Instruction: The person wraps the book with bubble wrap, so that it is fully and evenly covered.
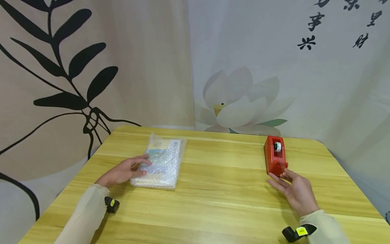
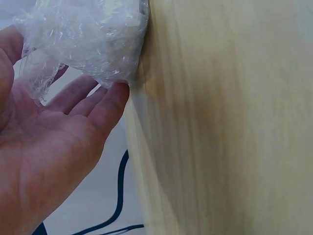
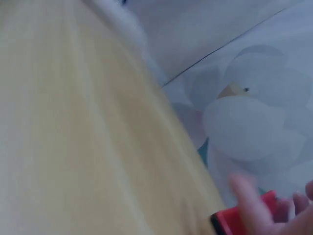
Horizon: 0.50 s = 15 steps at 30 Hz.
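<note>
A flat package in clear bubble wrap (image 1: 161, 166), with pale printing showing through, lies left of centre on the table. At its left edge is my left hand (image 1: 123, 172), thumb and index finger apart over the wrap. The left wrist view shows loose wrap (image 2: 98, 39) in front of the fingers of that hand (image 2: 54, 137). On the right stands a red tape dispenser (image 1: 270, 156) with a small roll in it. My right hand (image 1: 297, 193) is at its near end, fingers loosely extended; whether they touch it is unclear. The right wrist view is blurred, with part of the dispenser (image 3: 234, 221) behind a finger.
The wooden table (image 1: 213, 210) has its far edge close to a hanging cloth (image 1: 155, 67) printed with leaves, a lotus and writing. Black wrist devices sit on the left sleeve (image 1: 83, 213) and the right sleeve (image 1: 327, 227).
</note>
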Motion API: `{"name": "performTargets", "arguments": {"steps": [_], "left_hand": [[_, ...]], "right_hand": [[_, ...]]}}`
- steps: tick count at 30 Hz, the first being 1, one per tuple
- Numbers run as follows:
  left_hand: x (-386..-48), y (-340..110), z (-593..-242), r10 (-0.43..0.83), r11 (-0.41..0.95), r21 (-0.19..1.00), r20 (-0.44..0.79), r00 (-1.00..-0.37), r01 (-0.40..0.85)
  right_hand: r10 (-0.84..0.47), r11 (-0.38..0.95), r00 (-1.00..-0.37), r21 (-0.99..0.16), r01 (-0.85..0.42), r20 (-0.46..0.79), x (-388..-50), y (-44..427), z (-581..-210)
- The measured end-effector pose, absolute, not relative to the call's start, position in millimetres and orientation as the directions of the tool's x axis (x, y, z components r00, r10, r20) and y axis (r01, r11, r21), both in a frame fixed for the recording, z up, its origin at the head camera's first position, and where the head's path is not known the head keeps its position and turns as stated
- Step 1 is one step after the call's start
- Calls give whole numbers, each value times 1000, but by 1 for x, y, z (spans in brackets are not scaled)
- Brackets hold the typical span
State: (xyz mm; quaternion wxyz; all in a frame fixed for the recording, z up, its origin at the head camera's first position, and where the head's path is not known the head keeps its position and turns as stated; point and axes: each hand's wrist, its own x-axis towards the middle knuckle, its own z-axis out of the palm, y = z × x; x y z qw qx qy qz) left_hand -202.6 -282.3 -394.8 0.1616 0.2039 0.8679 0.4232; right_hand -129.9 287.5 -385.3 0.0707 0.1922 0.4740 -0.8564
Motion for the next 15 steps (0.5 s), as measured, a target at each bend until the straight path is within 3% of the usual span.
{"name": "performTargets", "arguments": {"steps": [15], "left_hand": [[-204,-284,-398,502,559,791,-84,-861,249]], "right_hand": [[190,-419,-826,-805,420,-530,-144,291,-391]]}}
